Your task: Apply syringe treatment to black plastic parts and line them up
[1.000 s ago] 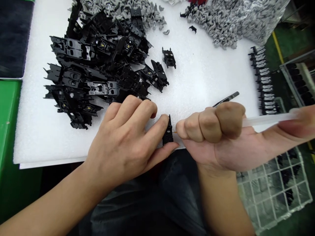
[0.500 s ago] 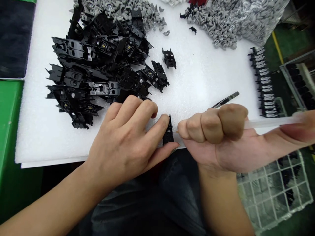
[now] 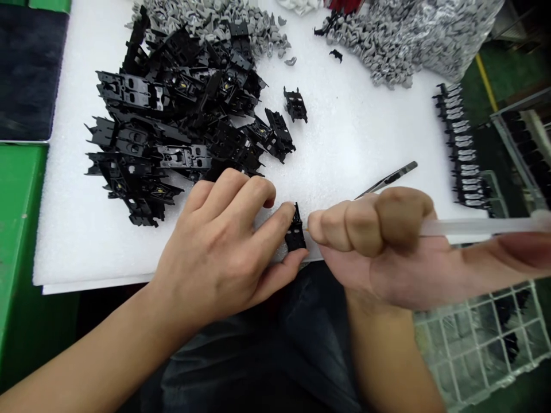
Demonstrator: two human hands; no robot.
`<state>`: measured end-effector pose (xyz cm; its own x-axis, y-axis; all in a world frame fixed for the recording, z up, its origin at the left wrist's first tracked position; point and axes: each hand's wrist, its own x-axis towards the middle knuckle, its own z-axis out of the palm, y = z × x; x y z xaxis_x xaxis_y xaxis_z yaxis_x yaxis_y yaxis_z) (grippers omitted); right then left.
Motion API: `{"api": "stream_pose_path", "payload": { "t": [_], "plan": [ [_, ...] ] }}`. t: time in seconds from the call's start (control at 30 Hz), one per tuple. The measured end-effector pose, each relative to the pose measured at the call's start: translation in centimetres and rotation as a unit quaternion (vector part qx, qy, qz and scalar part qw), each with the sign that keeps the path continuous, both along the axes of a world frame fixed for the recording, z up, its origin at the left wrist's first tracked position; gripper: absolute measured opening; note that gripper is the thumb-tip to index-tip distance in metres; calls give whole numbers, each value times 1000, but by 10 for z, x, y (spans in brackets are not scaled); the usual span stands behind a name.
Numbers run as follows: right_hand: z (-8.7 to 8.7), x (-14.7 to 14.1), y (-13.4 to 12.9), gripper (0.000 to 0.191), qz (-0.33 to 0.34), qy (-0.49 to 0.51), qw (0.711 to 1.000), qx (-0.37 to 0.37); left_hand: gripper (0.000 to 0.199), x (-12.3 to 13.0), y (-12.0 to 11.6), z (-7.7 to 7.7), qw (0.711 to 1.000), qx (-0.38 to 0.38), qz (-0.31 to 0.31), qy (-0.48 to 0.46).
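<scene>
Near the front edge of the white foam board, my left hand (image 3: 226, 246) pinches a small black plastic part (image 3: 295, 234) between forefinger and thumb. My right hand (image 3: 374, 246) has its fingers wrapped round a translucent syringe (image 3: 477, 226), its thumb stretched out along it toward the rear end. A thin orange tip shows from the right fist, pointing at the part's right side; whether it touches cannot be made out. Just behind the right hand lies a pair of metal tweezers (image 3: 390, 178), partly hidden by the fingers.
A heap of black plastic parts (image 3: 181, 120) covers the board's left side, with one single part (image 3: 295, 105) apart from it. Small grey pieces (image 3: 374, 46) lie at the back, some in a clear bag (image 3: 456, 34). A row of black parts (image 3: 462, 146) lines the right edge.
The syringe's rear end and my right thumb have swung slightly toward me. More of the tweezers shows. The view has shifted slightly; my left hand keeps its pinch on the black part.
</scene>
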<state>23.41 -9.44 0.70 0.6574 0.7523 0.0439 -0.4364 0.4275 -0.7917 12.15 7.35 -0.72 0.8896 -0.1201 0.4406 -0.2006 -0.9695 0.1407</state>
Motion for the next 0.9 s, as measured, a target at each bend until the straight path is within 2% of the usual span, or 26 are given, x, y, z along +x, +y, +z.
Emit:
{"api": "stream_pose_path", "payload": {
  "t": [0.13,0.47,0.7,0.9],
  "plan": [
    [2,2,-2,69,-22,-40,999,3,48,-1,-1,0,1000,10,9,9],
    [-8,-3,-3,61,-50,-33,998,14,47,0,-1,-1,1000,21,11,2],
    [-1,-2,-1,66,-52,-39,998,-6,50,0,-2,-2,1000,25,12,-4],
    [4,1,0,73,-27,-66,997,-26,52,0,-2,-1,1000,22,8,3]
  ]
}}
